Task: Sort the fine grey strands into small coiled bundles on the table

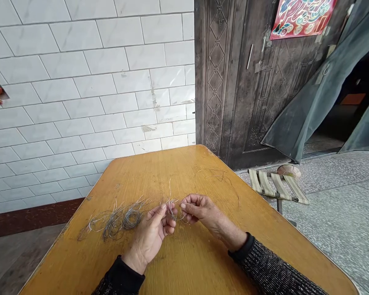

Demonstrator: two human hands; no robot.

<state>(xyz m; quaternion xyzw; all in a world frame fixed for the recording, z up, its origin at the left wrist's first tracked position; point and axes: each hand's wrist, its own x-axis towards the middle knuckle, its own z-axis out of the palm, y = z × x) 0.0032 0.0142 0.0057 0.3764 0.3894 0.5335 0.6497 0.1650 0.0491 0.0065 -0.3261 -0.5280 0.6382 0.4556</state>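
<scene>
A thin silvery wire (pixel 170 189) rises from between my two hands, with more of it bent in a loose loop below my fingertips. My left hand (pixel 155 229) pinches the wire between thumb and fingers. Close by on the right, my right hand (pixel 199 211) has its thumb and forefinger pressed together on the wire's other side. Left of my left hand, a tangled heap of wire coils (pixel 113 221) lies on the wooden table (pixel 190 262). One rounder grey wire coil (pixel 132 218) sits at the heap's right end.
Loose reddish-brown wire strands (pixel 224 177) lie on the table's far right. A folding stool (pixel 276 184) with webbing straps stands beyond the right edge. A tiled wall (pixel 89 82) and a dark carved door (pixel 221 82) border the far side; a grey curtain (pixel 313 102) hangs at right.
</scene>
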